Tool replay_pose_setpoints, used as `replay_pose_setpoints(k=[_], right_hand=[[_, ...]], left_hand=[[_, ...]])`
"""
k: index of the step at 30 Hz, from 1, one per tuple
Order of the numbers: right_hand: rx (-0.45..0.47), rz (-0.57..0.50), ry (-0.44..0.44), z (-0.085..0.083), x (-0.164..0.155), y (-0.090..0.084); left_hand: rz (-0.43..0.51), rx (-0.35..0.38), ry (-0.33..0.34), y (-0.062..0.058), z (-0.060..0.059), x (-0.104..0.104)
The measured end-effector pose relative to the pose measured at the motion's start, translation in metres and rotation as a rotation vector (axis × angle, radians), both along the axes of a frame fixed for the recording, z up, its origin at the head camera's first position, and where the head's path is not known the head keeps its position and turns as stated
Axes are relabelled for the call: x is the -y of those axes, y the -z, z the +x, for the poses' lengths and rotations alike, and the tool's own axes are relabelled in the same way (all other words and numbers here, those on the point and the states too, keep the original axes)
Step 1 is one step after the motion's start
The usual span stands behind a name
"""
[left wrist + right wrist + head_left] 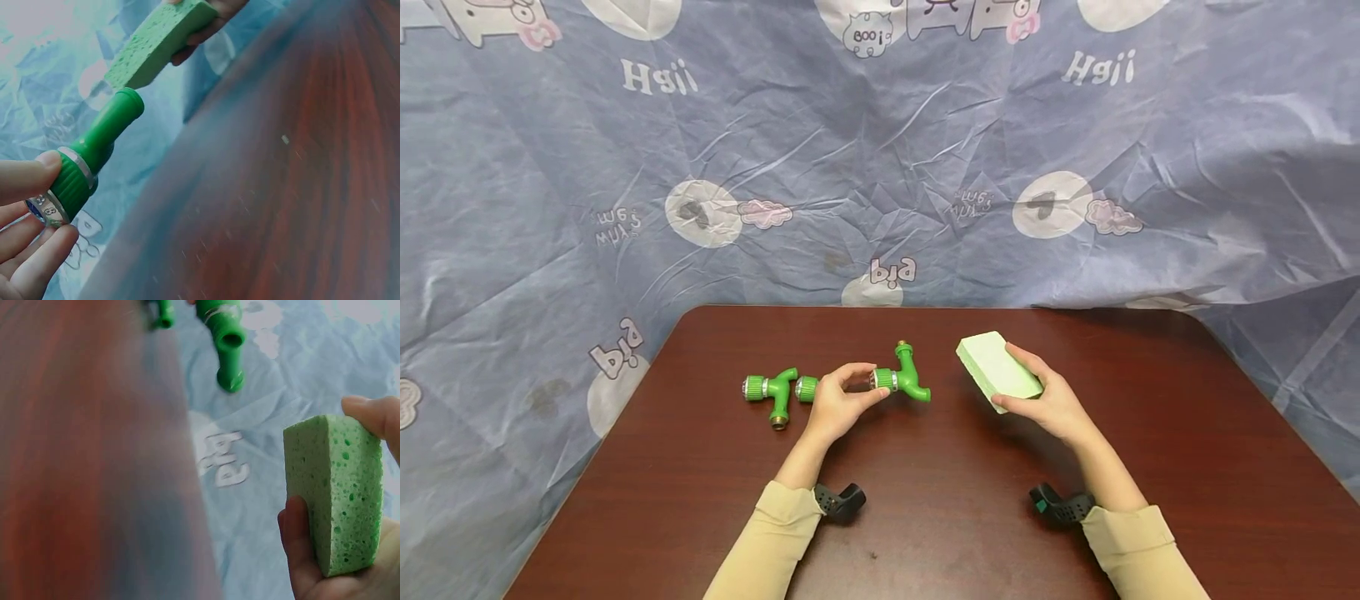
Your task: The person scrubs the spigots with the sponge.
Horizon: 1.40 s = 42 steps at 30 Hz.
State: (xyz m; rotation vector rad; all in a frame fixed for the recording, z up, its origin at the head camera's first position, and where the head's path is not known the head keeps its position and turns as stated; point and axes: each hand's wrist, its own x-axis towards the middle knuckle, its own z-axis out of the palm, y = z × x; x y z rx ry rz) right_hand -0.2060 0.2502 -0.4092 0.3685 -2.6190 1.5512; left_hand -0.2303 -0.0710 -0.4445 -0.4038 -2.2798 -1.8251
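My left hand [838, 406] pinches a green faucet [910, 379] by its ribbed knob, between thumb and fingers. In the left wrist view the faucet's green body [106, 131] points up and away from the fingers. A light green sponge [998, 367] is gripped by its edges in my right hand [1054, 402], to the right of the held faucet and apart from it. The right wrist view shows the sponge's pores [350, 494] and the thumb and fingers around it. Two more green faucets are on the table: one [775, 393] at left, another [807, 388] mostly hidden behind my left hand.
The dark reddish-brown table [940, 517] has its far edge just beyond the faucets. Behind it hangs a wrinkled blue cloth [850, 167] with printed cartoons. A black strap with a camera [842, 502] sits on the left wrist, and a similar one [1060, 507] on the right.
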Motion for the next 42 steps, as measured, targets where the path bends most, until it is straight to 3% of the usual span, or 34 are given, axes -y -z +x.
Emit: replay_pose_setpoints(k=[2, 9, 13, 21, 27, 42], right_hand=[[-0.021, -0.012, -0.008, -0.002, 0.004, -0.007], [-0.043, -0.113, -0.064, -0.011, 0.020, -0.024], [-0.029, -0.192, -0.087, -0.014, 0.029, -0.029], [-0.043, -0.333, -0.174, -0.010, 0.048, -0.035], [-0.115, -0.382, -0.254, -0.005, 0.053, -0.035], [-0.230, -0.288, -0.293, 0.014, 0.066, -0.047]], left_hand=[[0.018, 0.010, 0.021, -0.007, 0.000, -0.003], [0.085, 0.018, 0.092, -0.049, 0.014, -0.005], [0.099, 0.062, 0.095, -0.057, 0.014, -0.002], [0.110, 0.029, 0.114, -0.074, 0.013, 0.001], [0.162, 0.023, 0.133, -0.079, 0.022, -0.009], [0.269, 0.001, 0.099, -0.081, 0.034, -0.018]])
